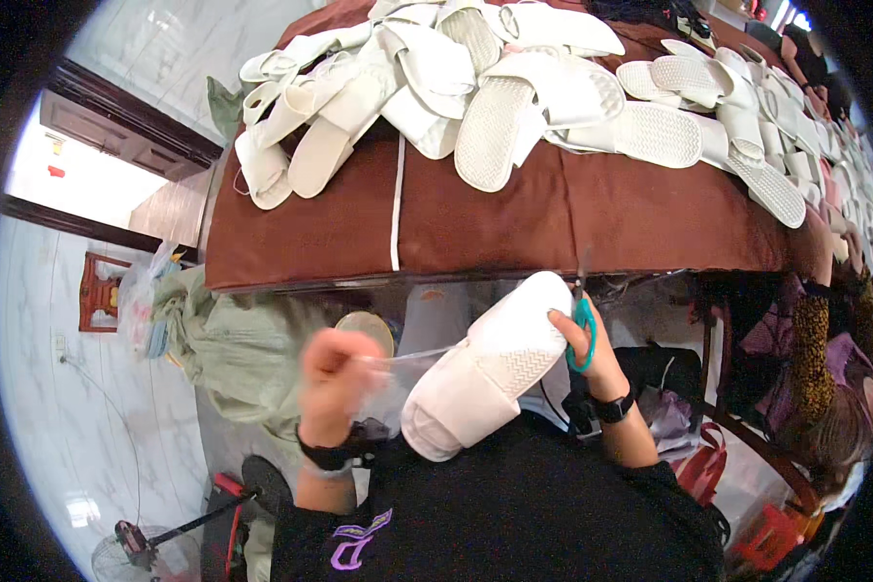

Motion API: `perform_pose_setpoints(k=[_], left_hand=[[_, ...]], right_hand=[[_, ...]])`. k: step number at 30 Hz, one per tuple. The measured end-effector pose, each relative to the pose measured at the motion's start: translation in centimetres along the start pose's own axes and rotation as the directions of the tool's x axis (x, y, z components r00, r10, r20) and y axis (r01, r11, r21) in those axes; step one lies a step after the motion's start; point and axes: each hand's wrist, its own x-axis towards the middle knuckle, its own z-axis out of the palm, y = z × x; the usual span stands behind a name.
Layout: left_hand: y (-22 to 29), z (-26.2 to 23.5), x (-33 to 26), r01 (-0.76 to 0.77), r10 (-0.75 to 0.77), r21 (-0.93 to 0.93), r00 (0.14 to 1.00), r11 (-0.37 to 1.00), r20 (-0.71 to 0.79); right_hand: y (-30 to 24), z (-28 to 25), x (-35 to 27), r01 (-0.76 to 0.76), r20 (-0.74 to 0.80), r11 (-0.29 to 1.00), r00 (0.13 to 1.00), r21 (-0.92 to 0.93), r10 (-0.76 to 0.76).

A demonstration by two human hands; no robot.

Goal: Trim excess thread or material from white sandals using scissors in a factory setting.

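A white slipper (495,364) lies sole-up across my lap, held by my right hand (592,354), which also grips teal-handled scissors (584,330) whose blades point up past the slipper's toe. My left hand (335,373) is closed on a thin clear plastic strand (412,355) that runs tight from it to the slipper. Both wrists wear dark bands. A heap of white slippers (495,87) covers the brown-clothed table (514,223) in front of me.
A white strip (397,204) lies across the cloth. A green sack (228,335) and plastic bags sit on the floor at left, with a fan (131,543) below. Another person (829,388) sits at the right. More slippers (844,165) line the table's far right.
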Motion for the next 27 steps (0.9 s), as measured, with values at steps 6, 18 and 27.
perform_pose_setpoints(k=[6,18,27], left_hand=[[6.0,-15.6,-2.8,-0.500,0.306,-0.560,0.860,0.661,-0.408],[-21.1,-36.4,-8.5,-0.014,-0.224,-0.300,0.634,0.954,-0.740],[-34.1,-42.3,-4.3,0.128,-0.597,-0.603,0.402,0.787,-0.694]], right_hand=[[2.3,-0.6,-0.1,0.034,-0.185,0.999,0.982,0.011,-0.031],[-2.0,0.7,0.3,0.139,-0.507,0.977,0.861,0.163,-0.037],[-1.9,-4.4,-4.9,0.357,-0.343,0.858,0.910,0.369,-0.232]])
